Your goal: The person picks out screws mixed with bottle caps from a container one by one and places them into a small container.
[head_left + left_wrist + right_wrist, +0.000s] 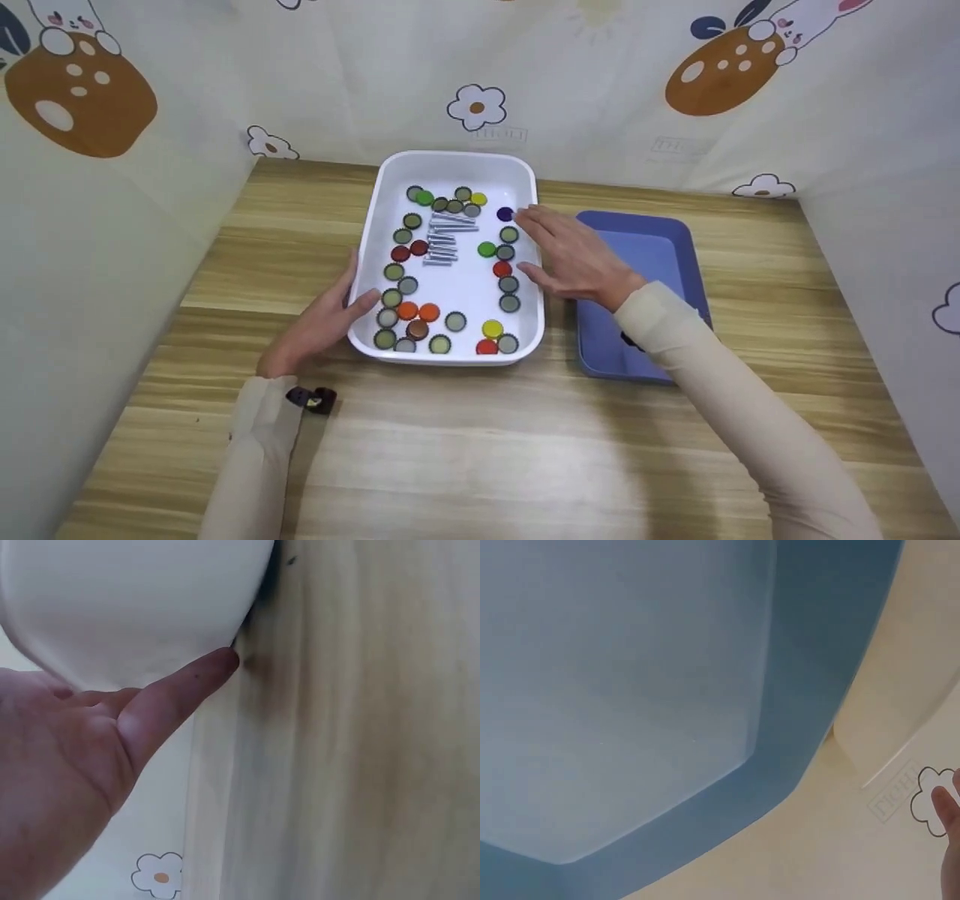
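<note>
A white tray [450, 358] holds many bottle caps, laid mostly along its sides, and several silver bolts [442, 249] lined up inside. My left hand [324, 319] holds the tray's left side, thumb over the rim and fingers along the outer wall. The left wrist view shows its fingers against the white wall. Over the tray's right rim, my right hand [581, 259] has its fingers extended and apart. Its fingertips are beside a dark purple cap [505, 214]; the thumb is near a red cap [502, 269]. I see nothing gripped in it.
A blue tray [589, 352] stands to the right of the white one, partly under my right forearm. Both trays sit on a wood-grain table [450, 450]. A patterned cloth wall [585, 135] rises behind and at both sides.
</note>
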A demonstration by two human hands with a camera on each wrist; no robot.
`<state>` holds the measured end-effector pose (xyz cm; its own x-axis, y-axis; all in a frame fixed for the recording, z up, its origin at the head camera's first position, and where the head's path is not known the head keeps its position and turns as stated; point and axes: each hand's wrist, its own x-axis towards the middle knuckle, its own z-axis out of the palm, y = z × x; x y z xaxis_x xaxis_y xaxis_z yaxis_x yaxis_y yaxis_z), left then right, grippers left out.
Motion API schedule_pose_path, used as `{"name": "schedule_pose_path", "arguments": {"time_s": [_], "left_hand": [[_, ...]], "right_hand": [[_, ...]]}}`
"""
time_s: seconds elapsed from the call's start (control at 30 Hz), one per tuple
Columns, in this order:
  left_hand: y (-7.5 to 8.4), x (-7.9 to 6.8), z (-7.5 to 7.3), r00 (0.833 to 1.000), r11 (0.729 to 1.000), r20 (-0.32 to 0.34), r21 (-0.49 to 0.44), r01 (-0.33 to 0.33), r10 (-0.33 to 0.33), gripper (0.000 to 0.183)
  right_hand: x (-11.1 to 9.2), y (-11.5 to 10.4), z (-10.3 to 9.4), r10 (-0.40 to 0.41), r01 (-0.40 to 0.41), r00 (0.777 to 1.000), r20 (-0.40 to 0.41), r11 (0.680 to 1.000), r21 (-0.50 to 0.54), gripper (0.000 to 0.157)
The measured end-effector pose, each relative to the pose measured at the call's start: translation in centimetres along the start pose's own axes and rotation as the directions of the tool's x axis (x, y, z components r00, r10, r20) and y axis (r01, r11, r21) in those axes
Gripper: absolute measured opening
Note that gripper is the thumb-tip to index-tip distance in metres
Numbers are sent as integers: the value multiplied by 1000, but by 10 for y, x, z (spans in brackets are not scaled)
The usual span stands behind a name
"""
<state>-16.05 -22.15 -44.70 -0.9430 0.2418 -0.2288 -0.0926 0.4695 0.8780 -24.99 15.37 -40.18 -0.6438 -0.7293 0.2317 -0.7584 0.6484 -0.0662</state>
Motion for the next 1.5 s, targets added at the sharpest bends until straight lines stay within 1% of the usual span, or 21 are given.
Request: {"name": "schedule_pose_path", "arguments": {"time_s": [0.1,0.23,0.4,0.5,0.6,0.73,0.93,1.1,1.2,1.3,1.37,1.43,1.5], "left_hand": [[-2,1,-3,1000,1000,15,-10,0,0,86],[-5,1,-6,999,1000,37,-30,-2,3,80],[-8,4,-11,997,998,73,-44,-32,35,70],[-11,5,-15,993,995,99,-82,-54,62,66],[-13,7,-19,986,989,146,-135,-61,80,67],[-12,8,-23,977,983,198,-181,-42,78,71],[-13,7,-28,970,979,237,-203,3,46,72],[-13,6,-30,963,976,267,-214,43,16,73],[-13,5,-30,961,970,275,-235,65,2,72],[-14,6,-30,960,964,280,-260,49,27,72],[-15,7,-30,958,964,283,-266,26,52,73],[-17,8,-30,954,962,290,-275,6,76,73],[-17,9,-30,955,962,288,-274,10,72,73]], "right_hand": [[4,-4,1,-8,8,1000,14,1000,16,67],[7,-8,2,10,-12,999,40,998,55,67],[11,-13,3,38,-42,998,42,994,98,68],[16,-16,5,22,-25,999,31,993,113,68],[20,-17,4,-3,-1,999,36,994,106,67],[25,-19,0,-8,2,998,59,996,91,67],[35,-24,-2,-7,-1,996,92,996,87,66],[42,-29,-1,38,-56,988,150,992,116,66],[47,-31,0,58,-78,986,154,989,128,61],[51,-32,0,83,-100,989,126,985,138,54],[53,-33,1,112,-129,987,117,981,145,52],[55,-35,2,148,-166,981,129,975,149,52],[58,-36,3,180,-203,972,154,967,152,52]]}}
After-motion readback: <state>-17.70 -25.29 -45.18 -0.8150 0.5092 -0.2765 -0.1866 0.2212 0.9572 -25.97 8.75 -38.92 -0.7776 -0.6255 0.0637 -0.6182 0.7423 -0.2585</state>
